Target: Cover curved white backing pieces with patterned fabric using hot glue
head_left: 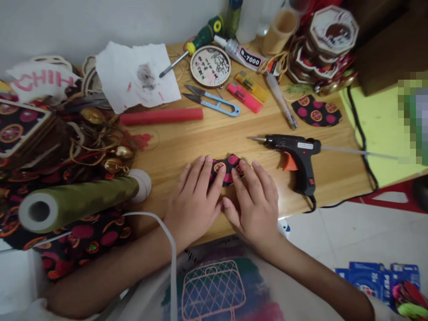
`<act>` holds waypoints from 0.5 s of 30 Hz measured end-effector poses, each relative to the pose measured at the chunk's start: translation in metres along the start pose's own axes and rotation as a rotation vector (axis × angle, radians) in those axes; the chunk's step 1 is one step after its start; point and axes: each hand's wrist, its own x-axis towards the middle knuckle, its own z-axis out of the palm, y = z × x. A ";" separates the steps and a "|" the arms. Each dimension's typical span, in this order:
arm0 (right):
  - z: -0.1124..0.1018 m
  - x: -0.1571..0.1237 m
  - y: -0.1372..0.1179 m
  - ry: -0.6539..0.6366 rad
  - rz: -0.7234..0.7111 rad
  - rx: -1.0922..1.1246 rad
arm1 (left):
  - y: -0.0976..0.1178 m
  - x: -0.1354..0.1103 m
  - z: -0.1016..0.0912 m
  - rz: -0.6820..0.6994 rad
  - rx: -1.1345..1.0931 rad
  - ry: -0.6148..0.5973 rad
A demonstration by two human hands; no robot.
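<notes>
on wooden table [234,129], left hand [195,200], right hand [257,207], fingers [217,183] open and extended, touching patterned cloth [229,168]

Small craft wkshp, by looks: wooden tabletop [180,142] w/ glue gun [302,156], B-7000 tube [245,53], snips [214,96], patterned fabric pc [229,167].

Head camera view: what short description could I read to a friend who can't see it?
A person's left hand and right hand rest fingertips on a small, dark, patterned cloth piece on a wooden table. A black glue gun lies to the right, a green roll to the left, and blue thread snips and a red stick farther back.
</notes>
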 end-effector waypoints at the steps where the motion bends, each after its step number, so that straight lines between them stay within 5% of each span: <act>1: 0.000 0.000 0.000 0.003 0.003 -0.009 | -0.001 0.000 0.000 -0.005 -0.010 -0.009; 15: -0.002 0.004 -0.001 0.015 -0.013 -0.053 | -0.004 0.005 -0.001 -0.067 -0.058 0.003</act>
